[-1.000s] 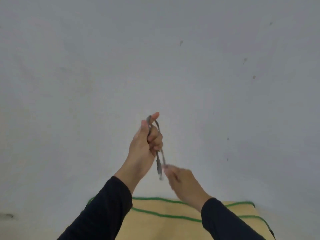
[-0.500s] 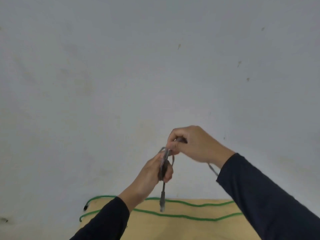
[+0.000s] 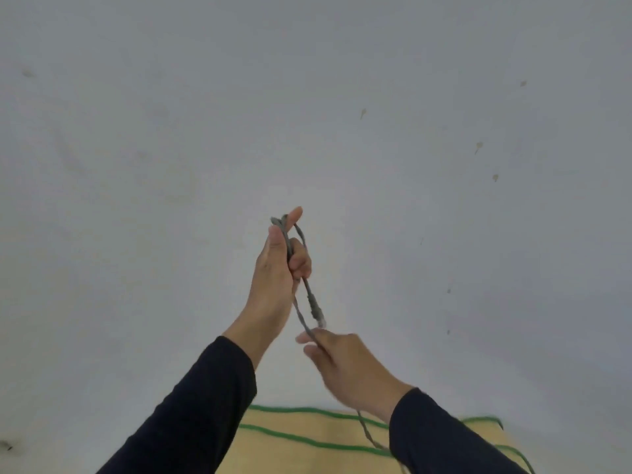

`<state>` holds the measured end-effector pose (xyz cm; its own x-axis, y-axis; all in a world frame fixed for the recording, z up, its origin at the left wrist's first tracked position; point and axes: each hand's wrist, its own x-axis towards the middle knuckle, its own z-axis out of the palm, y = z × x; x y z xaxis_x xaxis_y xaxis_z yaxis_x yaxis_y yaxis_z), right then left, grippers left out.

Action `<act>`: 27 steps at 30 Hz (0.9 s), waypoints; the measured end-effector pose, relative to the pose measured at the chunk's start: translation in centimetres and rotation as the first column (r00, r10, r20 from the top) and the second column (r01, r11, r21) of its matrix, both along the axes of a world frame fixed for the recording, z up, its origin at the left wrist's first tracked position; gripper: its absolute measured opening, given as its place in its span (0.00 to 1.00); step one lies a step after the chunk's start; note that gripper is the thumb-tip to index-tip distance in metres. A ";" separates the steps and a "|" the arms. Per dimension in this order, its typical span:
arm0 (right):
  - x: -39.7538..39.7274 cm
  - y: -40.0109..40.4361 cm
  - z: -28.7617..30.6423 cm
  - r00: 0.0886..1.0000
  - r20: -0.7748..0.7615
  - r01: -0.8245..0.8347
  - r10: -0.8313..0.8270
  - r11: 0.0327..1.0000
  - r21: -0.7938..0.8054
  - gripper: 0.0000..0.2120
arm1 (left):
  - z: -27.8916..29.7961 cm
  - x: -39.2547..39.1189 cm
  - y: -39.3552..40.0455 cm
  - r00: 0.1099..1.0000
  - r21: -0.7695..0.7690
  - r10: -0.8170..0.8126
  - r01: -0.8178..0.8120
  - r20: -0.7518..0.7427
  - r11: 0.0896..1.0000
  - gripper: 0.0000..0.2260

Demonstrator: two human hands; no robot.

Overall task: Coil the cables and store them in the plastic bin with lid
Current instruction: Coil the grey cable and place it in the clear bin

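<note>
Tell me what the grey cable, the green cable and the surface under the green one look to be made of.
Grey cable: probably matte rubber or plastic sheathing; it bends limply between the left hand and right hand.
Green cable: smooth plastic jacket, evenly coloured, it seems.
Tan surface: pale wood or laminate, flat and dull; too blurred to say which.

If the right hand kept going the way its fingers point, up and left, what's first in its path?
Probably the grey cable's plug, hanging just above the right hand; beyond it, the left hand. Depth is unclear, so it might slip past the plug.
</note>
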<state>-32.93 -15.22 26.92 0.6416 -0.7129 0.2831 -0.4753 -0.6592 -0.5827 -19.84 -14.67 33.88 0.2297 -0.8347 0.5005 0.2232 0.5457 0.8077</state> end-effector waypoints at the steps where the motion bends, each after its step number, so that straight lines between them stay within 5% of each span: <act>1: 0.2 0.7 0.2 0.999 -0.039 -0.036 0.035 0.999 -0.026 0.12 | -0.4 0.4 -0.2 0.983 0.010 0.103 -0.106 0.151 0.994 0.21; 4: 0.1 1.5 2.6 0.990 -0.119 -0.089 0.076 0.990 -0.105 0.11 | -2.5 0.9 -0.1 0.869 -0.016 0.189 -0.205 0.458 0.979 0.18; 8: -0.6 1.3 7.1 0.955 -0.281 -0.149 0.095 0.972 -0.181 0.09 | -5.0 0.0 1.2 0.848 0.056 0.081 -0.128 0.523 0.990 0.17; 11: -1.8 0.3 10.7 0.974 -0.214 -0.101 0.068 0.984 -0.146 0.06 | -5.8 -0.8 1.9 0.856 0.132 -0.047 -0.025 0.515 0.991 0.23; 16: -4.8 -2.8 13.6 0.991 0.125 -0.045 0.042 0.999 0.023 0.03 | -5.2 -1.0 3.4 0.931 0.216 -0.341 0.310 0.127 0.926 0.23; 20: -5.6 -5.6 10.7 0.856 0.510 -0.026 -0.089 0.977 0.213 0.07 | -2.5 -0.8 4.3 0.859 0.043 -0.425 0.454 -0.287 0.890 0.26; 23: -4.5 -5.9 6.8 0.859 0.466 0.114 -0.212 0.967 0.229 0.07 | -0.1 -0.9 4.2 0.786 -0.085 -0.452 0.462 -0.422 0.883 0.28; 27: -1.4 -3.9 2.5 0.957 0.185 0.222 -0.225 0.974 0.035 0.07 | 1.7 -1.4 3.1 0.732 -0.206 -0.483 0.441 -0.480 0.873 0.23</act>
<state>-34.37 -19.09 29.40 0.4023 -0.8367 0.3717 -0.4912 -0.5399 -0.6836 -21.23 -11.60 35.60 0.0596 -0.8705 0.4885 0.8235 0.3194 0.4688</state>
